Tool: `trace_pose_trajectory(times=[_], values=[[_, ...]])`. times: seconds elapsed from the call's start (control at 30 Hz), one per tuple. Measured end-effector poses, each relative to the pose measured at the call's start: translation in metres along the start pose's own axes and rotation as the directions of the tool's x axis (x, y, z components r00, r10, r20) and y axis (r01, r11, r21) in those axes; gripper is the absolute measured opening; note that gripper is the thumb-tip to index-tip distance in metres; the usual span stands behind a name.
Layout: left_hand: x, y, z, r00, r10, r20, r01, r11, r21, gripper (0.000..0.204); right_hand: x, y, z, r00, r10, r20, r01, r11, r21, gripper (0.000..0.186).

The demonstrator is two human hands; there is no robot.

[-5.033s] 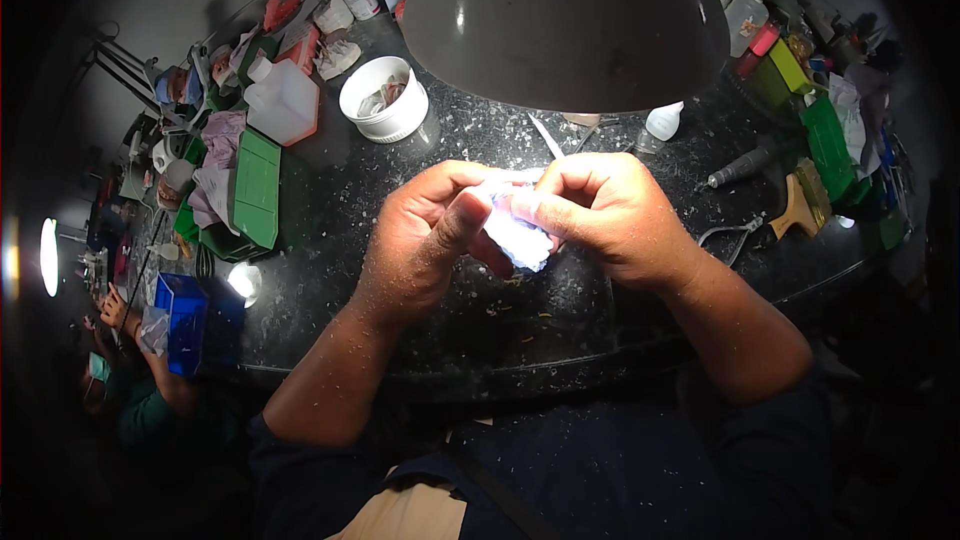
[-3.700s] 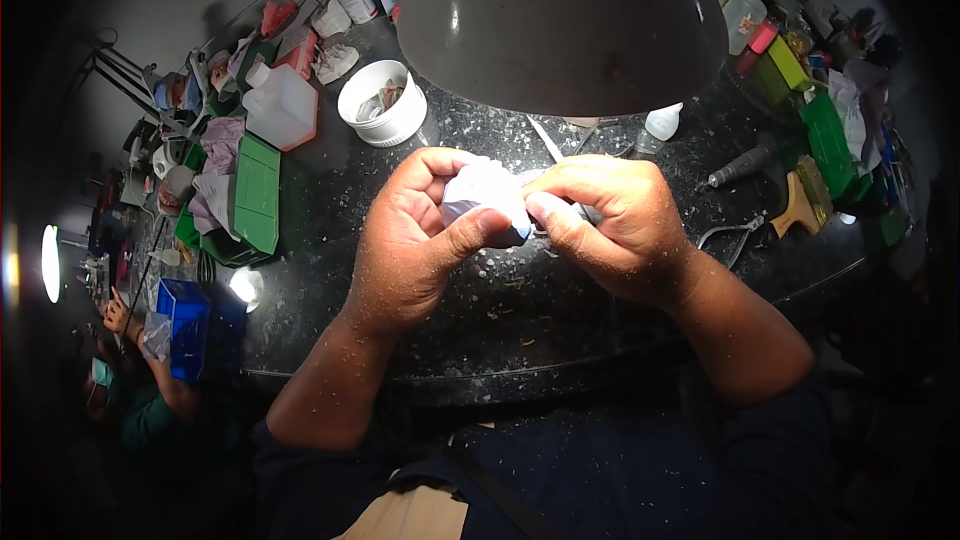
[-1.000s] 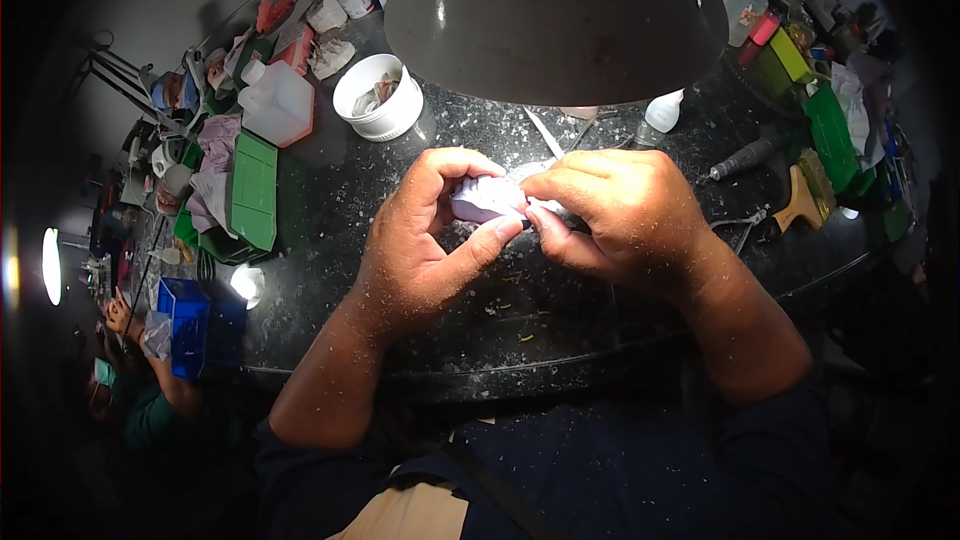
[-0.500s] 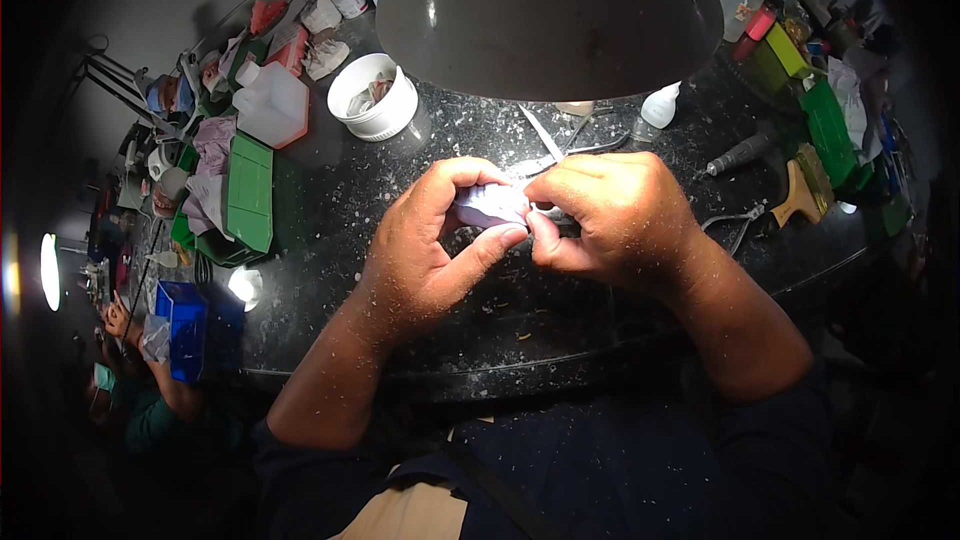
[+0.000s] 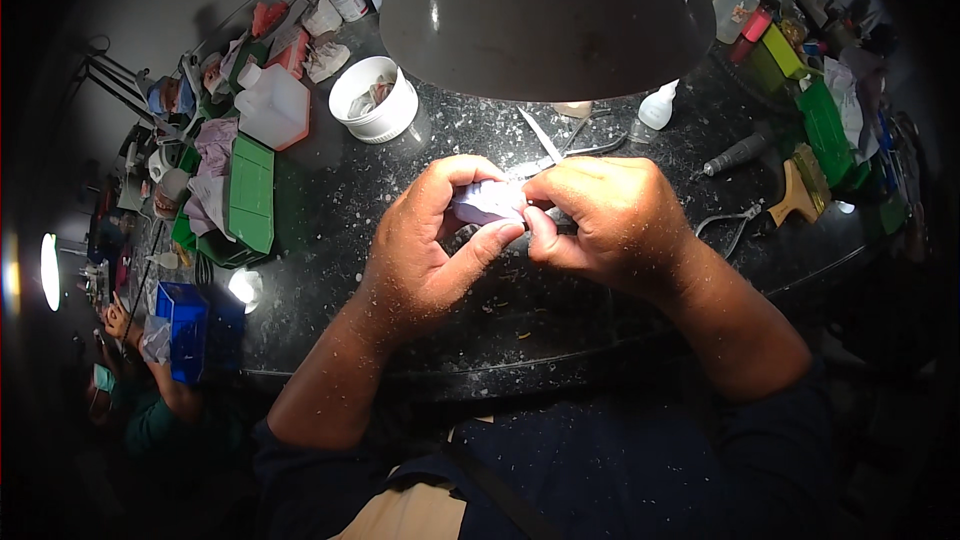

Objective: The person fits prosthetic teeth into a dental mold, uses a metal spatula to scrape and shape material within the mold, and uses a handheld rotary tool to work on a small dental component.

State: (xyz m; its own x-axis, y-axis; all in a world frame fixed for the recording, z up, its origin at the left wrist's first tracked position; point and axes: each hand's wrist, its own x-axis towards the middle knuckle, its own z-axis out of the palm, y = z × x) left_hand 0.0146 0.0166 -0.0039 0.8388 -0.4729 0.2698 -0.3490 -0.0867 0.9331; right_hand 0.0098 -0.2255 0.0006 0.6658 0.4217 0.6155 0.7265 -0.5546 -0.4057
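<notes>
Under the lamp, my left hand (image 5: 415, 245) is curled round a pale lavender dental cast (image 5: 484, 202), its thumb along the near side and its index finger over the far side. The cast's ridged top is partly washed out by glare. My right hand (image 5: 605, 220) is closed in a pinch at the cast's right end, thumb and index finger touching it. Whether a small piece sits between those fingertips is hidden. Just beyond the hands lie a pointed metal blade (image 5: 540, 134) and a pliers-like tool (image 5: 597, 148).
A grey lamp shade (image 5: 545, 25) hangs low over the far bench. Round about are a white tub (image 5: 386, 127), a dropper bottle (image 5: 657, 108), a handpiece (image 5: 735, 154), pliers (image 5: 738, 225), a brush (image 5: 797, 198), and green bins (image 5: 250, 195). Another person's hand (image 5: 118, 320) shows far left.
Both hands keep almost the same grip on the cast. My right hand has shifted very slightly left; the whole view has moved a little.
</notes>
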Motion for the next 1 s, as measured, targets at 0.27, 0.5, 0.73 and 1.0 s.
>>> trace_pose_trajectory(times=[0.27,0.5,0.73,1.0], values=[[-0.002,0.006,-0.001,0.997,-0.067,0.050,0.068,0.998,-0.018,0.046,0.000,-0.001,0.001,1.000,-0.008,-0.023,0.008,1.000,0.017,0.013],[0.000,0.001,0.003,0.999,0.032,-0.027,-0.033,0.999,-0.026,0.040,0.001,-0.002,0.000,0.999,-0.018,-0.036,0.018,1.000,-0.002,0.012],[0.001,-0.002,-0.003,0.998,0.054,-0.039,-0.052,0.997,0.054,0.041,0.002,0.000,-0.003,0.999,0.034,-0.003,-0.034,0.998,0.060,0.018],[0.004,0.001,-0.003,0.999,0.033,-0.002,-0.032,0.990,0.135,0.040,0.005,-0.001,-0.009,0.998,0.056,-0.008,-0.054,0.990,0.130,0.025]])
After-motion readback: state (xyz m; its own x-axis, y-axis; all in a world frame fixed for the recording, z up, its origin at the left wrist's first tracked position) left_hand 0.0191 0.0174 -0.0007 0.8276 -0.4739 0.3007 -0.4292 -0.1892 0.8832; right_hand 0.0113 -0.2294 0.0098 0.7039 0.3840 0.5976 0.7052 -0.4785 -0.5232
